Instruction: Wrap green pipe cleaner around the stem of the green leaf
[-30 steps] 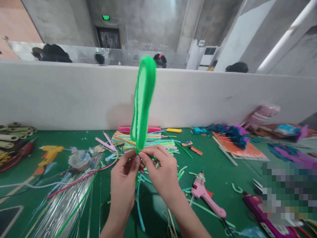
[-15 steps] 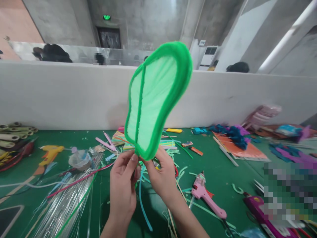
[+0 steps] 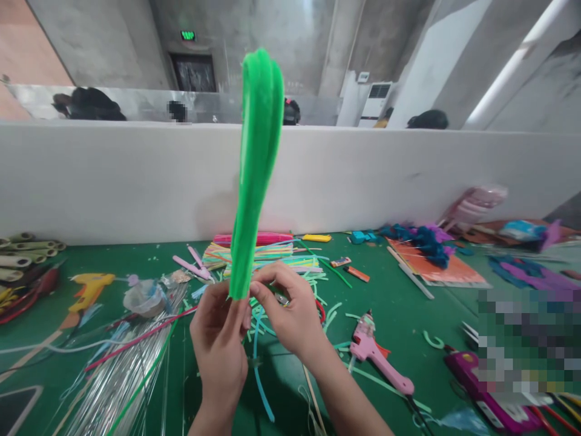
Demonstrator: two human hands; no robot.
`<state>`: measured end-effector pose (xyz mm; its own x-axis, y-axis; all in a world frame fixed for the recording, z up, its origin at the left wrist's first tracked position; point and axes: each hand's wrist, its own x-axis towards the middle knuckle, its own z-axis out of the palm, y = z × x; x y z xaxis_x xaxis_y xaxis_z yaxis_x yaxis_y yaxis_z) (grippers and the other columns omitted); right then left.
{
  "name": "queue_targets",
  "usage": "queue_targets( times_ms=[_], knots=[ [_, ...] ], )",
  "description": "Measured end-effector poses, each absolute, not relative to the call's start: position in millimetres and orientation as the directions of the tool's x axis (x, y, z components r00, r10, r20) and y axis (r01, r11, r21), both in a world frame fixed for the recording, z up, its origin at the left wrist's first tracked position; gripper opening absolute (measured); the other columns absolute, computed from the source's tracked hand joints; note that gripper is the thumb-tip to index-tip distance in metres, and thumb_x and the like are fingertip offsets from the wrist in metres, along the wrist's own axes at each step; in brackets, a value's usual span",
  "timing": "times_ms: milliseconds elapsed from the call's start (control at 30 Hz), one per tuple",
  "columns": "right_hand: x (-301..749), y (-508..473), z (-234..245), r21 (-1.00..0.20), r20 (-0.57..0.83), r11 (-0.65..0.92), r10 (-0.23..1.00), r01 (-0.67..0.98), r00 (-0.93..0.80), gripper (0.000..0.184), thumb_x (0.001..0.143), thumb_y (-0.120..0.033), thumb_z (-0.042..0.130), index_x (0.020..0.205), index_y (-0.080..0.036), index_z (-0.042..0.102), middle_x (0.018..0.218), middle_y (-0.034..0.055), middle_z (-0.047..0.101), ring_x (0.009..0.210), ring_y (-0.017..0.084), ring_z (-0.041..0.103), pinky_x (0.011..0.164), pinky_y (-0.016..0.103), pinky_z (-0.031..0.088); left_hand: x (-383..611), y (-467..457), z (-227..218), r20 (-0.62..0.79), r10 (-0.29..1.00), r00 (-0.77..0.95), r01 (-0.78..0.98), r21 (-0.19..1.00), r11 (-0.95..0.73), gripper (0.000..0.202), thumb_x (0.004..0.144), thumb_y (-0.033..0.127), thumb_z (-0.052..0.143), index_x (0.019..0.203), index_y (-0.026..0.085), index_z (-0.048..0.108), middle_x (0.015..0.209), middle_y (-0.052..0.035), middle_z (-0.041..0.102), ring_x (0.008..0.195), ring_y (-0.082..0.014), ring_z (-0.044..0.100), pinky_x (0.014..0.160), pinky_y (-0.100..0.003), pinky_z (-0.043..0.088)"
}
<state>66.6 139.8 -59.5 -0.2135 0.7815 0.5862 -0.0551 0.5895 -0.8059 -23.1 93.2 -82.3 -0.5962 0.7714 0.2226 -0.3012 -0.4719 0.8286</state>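
Note:
A green leaf-shaped chenille piece (image 3: 258, 181) stands upright in front of me, turned so its thick fuzzy edge faces me. My left hand (image 3: 221, 339) pinches its bottom end between thumb and fingers. At the right side of that end, my right hand (image 3: 290, 312) has thumb and forefinger closed on the piece's base; the exact contact is partly hidden. Beneath the hands lie a blue chenille strip (image 3: 261, 378) and scattered light-green offcuts. Red-handled scissors (image 3: 322, 312) are partly covered by my right hand.
A pink glue gun (image 3: 381, 357) lies to the right, a yellow glue gun (image 3: 91, 290) to the left. Bundled chenille stems (image 3: 281, 257) are behind the hands. Clear thin rods (image 3: 122, 375) spread at lower left. A white partition (image 3: 136, 181) closes off the green table's back.
The green leaf-shaped piece has rotated from showing its pale flat face to showing its edge. My left hand has turned with it; my right fingers have shifted slightly at the base.

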Motion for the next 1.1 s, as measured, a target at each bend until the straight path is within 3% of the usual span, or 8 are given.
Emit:
queue_targets(
  times_ms=[167, 400, 600, 800, 933, 1100],
  knots=[
    [67.9, 135.2, -61.7, -0.838, 0.529, 0.546, 0.815, 0.007, -0.238, 0.002, 0.086, -0.018, 0.068, 0.085, -0.018, 0.07, 0.082, 0.0028, 0.072, 0.075, 0.015, 0.066, 0.066, 0.025, 0.05, -28.7, 96.2, -77.1, 0.124, 0.77, -0.626, -0.379, 0.814, -0.44, 0.024, 0.072, 0.032, 0.083, 0.084, 0.018, 0.068, 0.064, 0.0057, 0.061, 0.04, -0.0028, 0.047, 0.036, -0.013, 0.032],
    [67.4, 124.7, -57.4, -0.709, 0.648, 0.684, 0.729, 0.173, -0.221, 0.011, 0.091, -0.012, 0.06, 0.085, -0.017, 0.067, 0.083, 0.0038, 0.069, 0.081, 0.016, 0.065, 0.074, 0.027, 0.05, -32.4, 98.8, -79.6, 0.019, 0.86, -0.509, -0.508, 0.8, -0.319, 0.037, 0.073, 0.043, 0.082, 0.07, 0.014, 0.058, 0.055, 0.0068, 0.053, 0.033, 0.0014, 0.033, 0.031, -0.009, 0.024],
    [65.7, 125.6, -62.3, -0.734, 0.637, 0.663, 0.747, 0.146, -0.19, 0.012, 0.089, -0.009, 0.06, 0.083, -0.018, 0.066, 0.079, 0.0019, 0.067, 0.075, 0.014, 0.063, 0.068, 0.025, 0.048, -31.8, 92.0, -77.6, 0.118, 0.848, -0.516, -0.427, 0.823, -0.374, 0.031, 0.076, 0.039, 0.079, 0.09, 0.017, 0.061, 0.061, 0.0053, 0.06, 0.034, 0.0002, 0.038, 0.033, -0.009, 0.027],
    [67.4, 130.5, -60.5, -0.692, 0.672, 0.701, 0.712, 0.172, -0.203, 0.009, 0.09, -0.012, 0.058, 0.088, -0.016, 0.066, 0.083, 0.0044, 0.067, 0.08, 0.017, 0.062, 0.07, 0.027, 0.048, -32.5, 90.0, -76.0, 0.134, 0.855, -0.502, -0.43, 0.818, -0.381, 0.029, 0.076, 0.03, 0.08, 0.077, 0.017, 0.055, 0.059, 0.0049, 0.061, 0.032, 0.0014, 0.035, 0.032, -0.007, 0.024],
    [66.5, 129.2, -56.8, -0.69, 0.684, 0.707, 0.707, 0.156, -0.18, 0.011, 0.092, -0.013, 0.057, 0.084, -0.017, 0.063, 0.081, 0.0038, 0.066, 0.078, 0.016, 0.062, 0.072, 0.027, 0.048, -30.8, 91.8, -77.1, 0.148, 0.87, -0.47, -0.438, 0.817, -0.376, 0.024, 0.083, 0.031, 0.075, 0.076, 0.016, 0.058, 0.057, 0.0047, 0.06, 0.031, 0.0019, 0.034, 0.031, -0.007, 0.023],
    [66.8, 126.4, -57.5, -0.721, 0.647, 0.677, 0.734, 0.149, -0.205, 0.012, 0.093, -0.014, 0.055, 0.084, -0.019, 0.061, 0.082, 0.0037, 0.066, 0.081, 0.017, 0.064, 0.074, 0.029, 0.051, -27.0, 94.2, -79.3, 0.169, 0.858, -0.484, -0.437, 0.803, -0.405, 0.018, 0.085, 0.03, 0.073, 0.077, 0.017, 0.063, 0.057, 0.005, 0.059, 0.031, -0.0008, 0.041, 0.03, -0.009, 0.029]
  ],
)
